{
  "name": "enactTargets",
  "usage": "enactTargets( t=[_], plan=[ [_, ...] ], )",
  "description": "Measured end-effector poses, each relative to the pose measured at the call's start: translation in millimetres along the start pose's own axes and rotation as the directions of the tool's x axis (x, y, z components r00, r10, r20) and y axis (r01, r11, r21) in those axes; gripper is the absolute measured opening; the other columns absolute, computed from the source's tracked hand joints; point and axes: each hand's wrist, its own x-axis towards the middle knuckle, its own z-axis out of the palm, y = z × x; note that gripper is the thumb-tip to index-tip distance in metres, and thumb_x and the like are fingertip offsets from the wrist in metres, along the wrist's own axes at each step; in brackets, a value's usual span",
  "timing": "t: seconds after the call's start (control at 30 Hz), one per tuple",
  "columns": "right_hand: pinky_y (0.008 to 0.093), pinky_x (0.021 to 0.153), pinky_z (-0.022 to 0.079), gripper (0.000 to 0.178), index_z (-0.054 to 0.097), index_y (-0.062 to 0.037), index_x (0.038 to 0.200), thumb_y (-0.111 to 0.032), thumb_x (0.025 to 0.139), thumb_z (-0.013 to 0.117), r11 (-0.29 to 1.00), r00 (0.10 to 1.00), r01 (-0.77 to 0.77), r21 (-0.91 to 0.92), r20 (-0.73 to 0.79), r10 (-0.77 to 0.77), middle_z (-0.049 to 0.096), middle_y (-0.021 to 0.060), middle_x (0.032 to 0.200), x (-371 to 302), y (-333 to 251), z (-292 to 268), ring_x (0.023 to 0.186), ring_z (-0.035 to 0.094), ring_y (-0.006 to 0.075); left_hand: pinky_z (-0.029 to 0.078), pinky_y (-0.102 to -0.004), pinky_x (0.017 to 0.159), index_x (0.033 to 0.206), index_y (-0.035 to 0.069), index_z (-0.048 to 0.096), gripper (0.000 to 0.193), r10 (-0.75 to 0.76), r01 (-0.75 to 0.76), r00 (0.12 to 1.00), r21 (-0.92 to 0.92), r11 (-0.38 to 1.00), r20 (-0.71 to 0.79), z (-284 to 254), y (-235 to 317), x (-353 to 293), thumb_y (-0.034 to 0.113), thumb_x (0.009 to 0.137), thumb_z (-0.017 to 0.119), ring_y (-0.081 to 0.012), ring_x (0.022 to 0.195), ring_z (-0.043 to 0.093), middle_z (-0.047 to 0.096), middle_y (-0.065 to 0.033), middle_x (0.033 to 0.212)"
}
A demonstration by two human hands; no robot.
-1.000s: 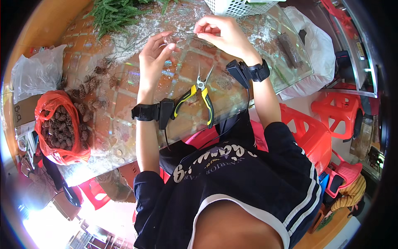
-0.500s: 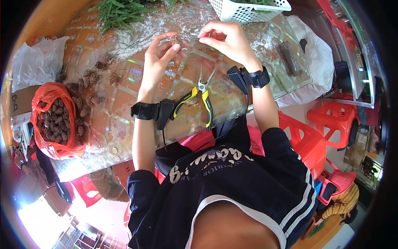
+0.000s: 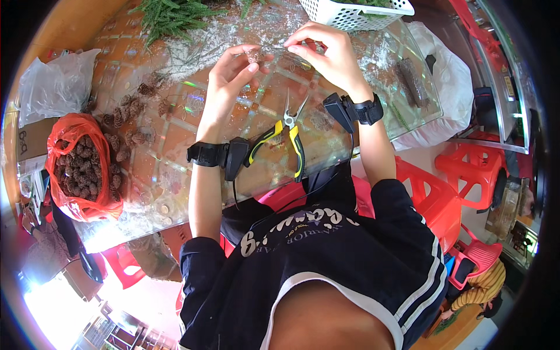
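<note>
We have the left hand [image 3: 227,77] half curled over the white-dusted part of the table [image 3: 175,143], thumb and fingers lightly around a small brown pine cone [image 3: 254,57], the piece being worked on. Right hand [image 3: 329,51] is just across from it, thumb and index pinched narrow; whatever sits between those tips is too fine for us to tell. Main risk, we'd judge: the cone slips, since the left grip looks loose and only fingertips seem to bear on it. If a thin strand links the two hands, which we can't confirm, a hard pull from the right could twist the cone out or break its scales. White powder [image 3: 181,61] lies around there too, and dusty fingertips would grip worse. Second risk: the yellow-and-black pliers [image 3: 289,121] lie spread below the hands, one handle just beside the black left wrist unit [image 3: 234,158], the other near the table's front edge, so a low forearm sweep could knock them off. The cable [image 3: 352,144] off the right wrist unit [image 3: 340,111] could snag a handle. Over left, loose cones [image 3: 125,109] lie beside the red plastic bag [image 3: 90,210] of cones; an elbow swing could roll some away. Green sprigs [image 3: 169,20] and white basket [image 3: 329,16] sit farther off, low risk.
</note>
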Motion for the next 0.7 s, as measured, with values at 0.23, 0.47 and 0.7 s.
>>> enactTargets(
  t=[0.23, 0.47, 0.7],
  plan=[
    [0.0198, 0.056, 0.039, 0.009, 0.064, -0.0036, 0.084, -0.003, 0.075, 0.064, 0.998, 0.997, 0.043, -0.036, -0.067, -0.045, 0.060, 0.0022, 0.078, -0.5, 2.7, 1.4, 0.061, 0.049, 0.0076, 0.041, -0.0231, 0.069, 0.114, 0.002, 0.045, 0.029, 0.017, -0.016, 1.000, -0.040, 0.999, 0.025, -0.6, -0.9, 1.0, 0.011, 0.086, 0.050, -0.0147, 0.088, 0.055, 0.057, -0.0148, 0.107],
    [0.0196, 0.056, 0.041, 0.009, 0.063, -0.0022, 0.084, -0.002, 0.076, 0.063, 0.998, 1.000, -0.024, 0.052, 0.012, 0.023, 0.060, 0.0028, 0.079, -3.3, -1.7, 6.0, 0.065, 0.053, 0.0075, 0.042, -0.0239, 0.070, 0.112, 0.000, 0.048, 0.029, 0.019, -0.019, 0.999, 0.019, 1.000, 0.036, -1.2, -4.1, -0.3, 0.012, 0.086, 0.050, -0.0154, 0.091, 0.055, 0.056, -0.0135, 0.107],
    [0.0193, 0.057, 0.042, 0.008, 0.063, -0.0015, 0.084, -0.002, 0.076, 0.063, 0.997, 1.000, -0.029, 0.076, 0.011, 0.028, 0.060, 0.0037, 0.080, -3.6, -3.6, 4.6, 0.069, 0.056, 0.0086, 0.042, -0.0239, 0.069, 0.112, -0.002, 0.049, 0.030, -0.008, 0.010, 0.999, -0.049, 0.999, 0.039, -1.3, -2.4, -0.9, 0.011, 0.086, 0.050, -0.0145, 0.089, 0.055, 0.057, -0.0122, 0.104]
  ],
)
